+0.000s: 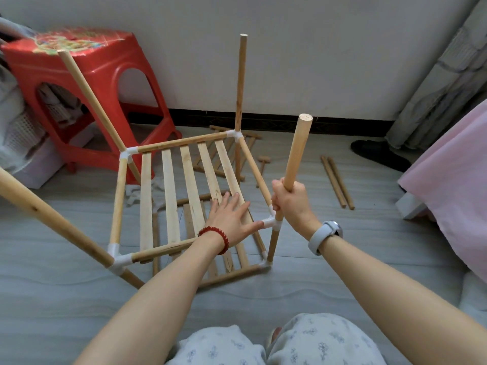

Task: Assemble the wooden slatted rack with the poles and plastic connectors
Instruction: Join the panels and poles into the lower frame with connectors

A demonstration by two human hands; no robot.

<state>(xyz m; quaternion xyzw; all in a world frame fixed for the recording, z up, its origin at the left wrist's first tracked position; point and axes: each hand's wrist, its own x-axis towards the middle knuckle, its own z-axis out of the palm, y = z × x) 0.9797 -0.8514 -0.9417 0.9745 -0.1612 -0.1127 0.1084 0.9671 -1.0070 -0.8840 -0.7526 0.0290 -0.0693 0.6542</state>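
A wooden slatted shelf (171, 196) stands raised on poles, framed by round rails joined with white plastic connectors at its corners. My left hand (232, 217) lies flat with straight fingers on the slats near the front right corner, thumb beside the white connector (270, 222). My right hand (290, 204) grips the upright pole (299, 151) that runs through that connector. Other poles rise at the far corner (241, 80), the back left (89, 96) and the near left (44, 214). A lower slatted shelf (232, 275) sits beneath on the floor.
A red plastic stool (87, 83) stands at the back left beside white baskets. Two loose poles (337, 183) lie on the floor to the right, a small wooden mallet (262, 164) and another slatted panel behind the rack. Pink bedding (453, 185) is on the right.
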